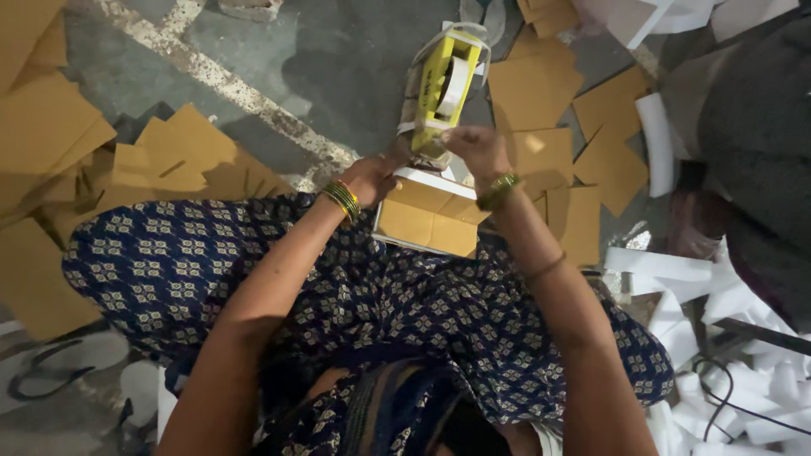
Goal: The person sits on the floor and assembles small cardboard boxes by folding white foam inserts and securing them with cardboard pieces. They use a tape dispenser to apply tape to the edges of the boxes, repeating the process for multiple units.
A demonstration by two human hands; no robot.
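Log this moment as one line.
left hand: on box | right hand: on tape dispenser | cardboard sheets around

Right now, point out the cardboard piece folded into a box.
The small box on the lap, under both hands; every other cardboard piece lies flat on the floor.

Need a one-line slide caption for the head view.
Both hands, left and right, work a yellow tape dispenser over a small cardboard box.
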